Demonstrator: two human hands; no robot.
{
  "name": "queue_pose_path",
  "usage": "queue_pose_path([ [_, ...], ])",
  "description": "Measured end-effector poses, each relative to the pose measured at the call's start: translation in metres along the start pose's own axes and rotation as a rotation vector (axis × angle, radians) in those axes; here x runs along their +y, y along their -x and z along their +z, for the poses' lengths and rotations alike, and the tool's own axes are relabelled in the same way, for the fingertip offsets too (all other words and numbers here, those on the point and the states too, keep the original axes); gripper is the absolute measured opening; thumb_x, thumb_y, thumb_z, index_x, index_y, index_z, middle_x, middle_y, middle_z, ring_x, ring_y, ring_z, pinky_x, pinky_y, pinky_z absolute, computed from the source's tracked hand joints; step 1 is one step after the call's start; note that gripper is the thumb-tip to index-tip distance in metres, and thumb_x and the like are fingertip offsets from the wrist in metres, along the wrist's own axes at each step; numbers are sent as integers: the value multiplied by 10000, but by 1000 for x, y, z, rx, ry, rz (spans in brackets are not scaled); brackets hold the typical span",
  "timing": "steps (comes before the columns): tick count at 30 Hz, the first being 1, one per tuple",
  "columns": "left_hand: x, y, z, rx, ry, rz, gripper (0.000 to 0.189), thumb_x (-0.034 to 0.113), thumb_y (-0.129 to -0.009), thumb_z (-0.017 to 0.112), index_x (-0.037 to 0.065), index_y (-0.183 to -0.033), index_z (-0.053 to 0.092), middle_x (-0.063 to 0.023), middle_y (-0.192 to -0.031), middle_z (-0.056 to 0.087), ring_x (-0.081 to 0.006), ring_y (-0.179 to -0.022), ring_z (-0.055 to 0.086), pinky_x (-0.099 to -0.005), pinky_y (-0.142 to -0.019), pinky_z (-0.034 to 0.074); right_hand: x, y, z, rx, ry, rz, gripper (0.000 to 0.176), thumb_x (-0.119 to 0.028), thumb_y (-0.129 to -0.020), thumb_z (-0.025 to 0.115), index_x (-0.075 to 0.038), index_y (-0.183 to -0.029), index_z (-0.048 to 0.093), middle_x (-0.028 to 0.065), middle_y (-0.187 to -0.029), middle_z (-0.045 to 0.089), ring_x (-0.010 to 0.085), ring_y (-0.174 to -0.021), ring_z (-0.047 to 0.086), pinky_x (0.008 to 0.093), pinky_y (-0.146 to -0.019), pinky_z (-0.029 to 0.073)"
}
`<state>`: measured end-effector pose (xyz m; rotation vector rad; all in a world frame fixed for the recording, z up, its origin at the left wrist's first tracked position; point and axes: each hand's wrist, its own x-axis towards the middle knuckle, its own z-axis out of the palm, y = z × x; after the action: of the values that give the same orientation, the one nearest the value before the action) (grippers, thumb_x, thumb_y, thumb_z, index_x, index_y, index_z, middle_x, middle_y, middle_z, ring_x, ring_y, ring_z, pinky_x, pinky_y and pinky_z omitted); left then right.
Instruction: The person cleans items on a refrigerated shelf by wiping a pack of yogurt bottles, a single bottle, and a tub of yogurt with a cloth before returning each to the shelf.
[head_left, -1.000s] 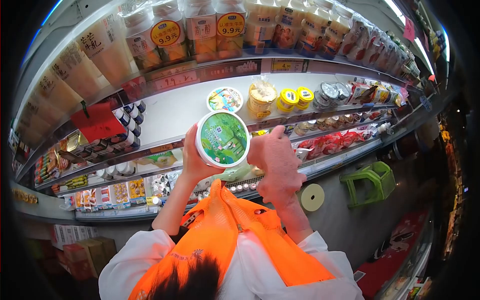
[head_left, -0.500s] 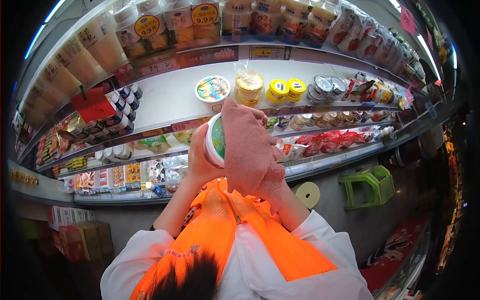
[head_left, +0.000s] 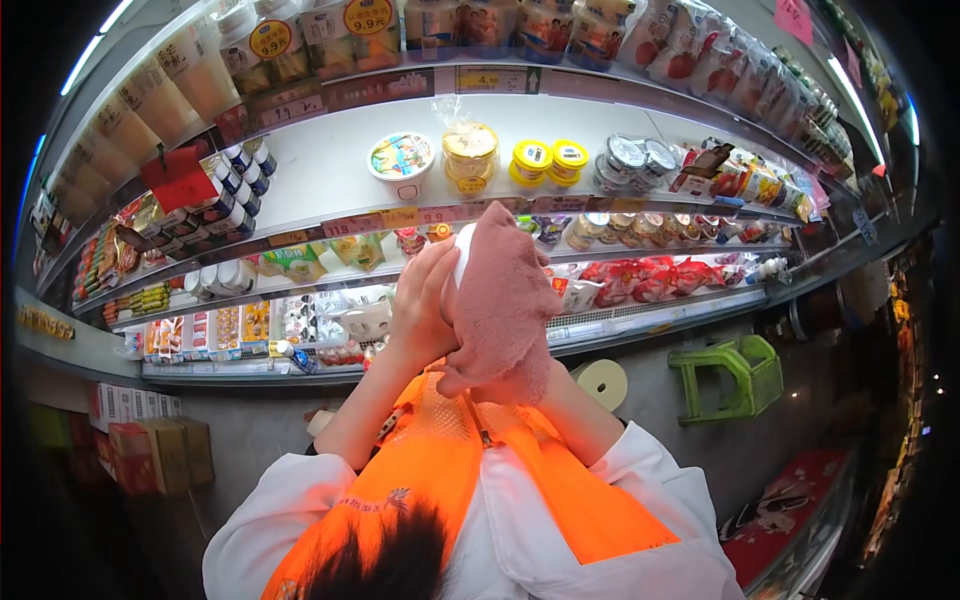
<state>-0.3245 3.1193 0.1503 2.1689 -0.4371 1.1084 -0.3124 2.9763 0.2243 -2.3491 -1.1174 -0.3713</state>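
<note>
My left hand [head_left: 422, 305] is wrapped around a white plastic tub [head_left: 464, 250], gripping its left side in front of my chest. Only a narrow strip of the tub shows; its lid is hidden. A pink cloth [head_left: 505, 300] is pressed against the tub from the right and drapes downward. Beneath that cloth my right hand is mostly covered, holding it; the right forearm [head_left: 582, 415] comes out below. Just beyond my hands, a tub with a colourful lid [head_left: 400, 160] stands on the shelf beside a bagged stack of round yellow items [head_left: 470, 150].
Yellow-lidded cups [head_left: 549, 160] and silver-lidded cups [head_left: 632, 160] stand farther right on the white shelf [head_left: 320, 150]. Dark blue-and-white bottles [head_left: 240, 185] are at left near a red card [head_left: 178, 180]. A green stool [head_left: 728, 378] and a pale roll [head_left: 603, 387] are on the floor.
The tub has been turned so its green lid no longer shows. My left fingers now lie over its near side, and the cloth has shifted slightly downward. The view has moved a little right.
</note>
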Motion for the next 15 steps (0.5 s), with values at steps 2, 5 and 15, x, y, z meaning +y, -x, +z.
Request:
queue_pose_path([
  [2, 9, 3, 3, -44, 23, 15, 651, 116, -657, 725, 38, -1241, 446, -172, -1260, 504, -370, -1140, 502, -482, -943, 393, 13, 4, 18, 22, 176, -131, 759, -272, -512, 780, 41, -1133, 476, 111, -997, 558, 270, -872, 563, 318, -858, 430],
  [5, 25, 6, 7, -43, 85, 0, 740, 179, -605, 785, 47, -1249, 445, -168, -1268, 503, -364, -1146, 502, -471, -943, 396, 40, 1, 75, 70, 201, -52, 755, -259, -504, 796, -7, -1134, 466, 86, -967, 544, 219, -940, 521, 299, -884, 384],
  [15, 57, 20, 12, -75, 368, -356, 1092, 194, -475, 871, 63, -1372, 263, -159, -1300, 438, -287, -1189, 475, -390, -992, 391, 43, 29, -48, 87, -1042, 200, 847, -136, -355, 805, -6, -1146, 529, 90, -1035, 592, 155, -941, 555, 235, -852, 421],
])
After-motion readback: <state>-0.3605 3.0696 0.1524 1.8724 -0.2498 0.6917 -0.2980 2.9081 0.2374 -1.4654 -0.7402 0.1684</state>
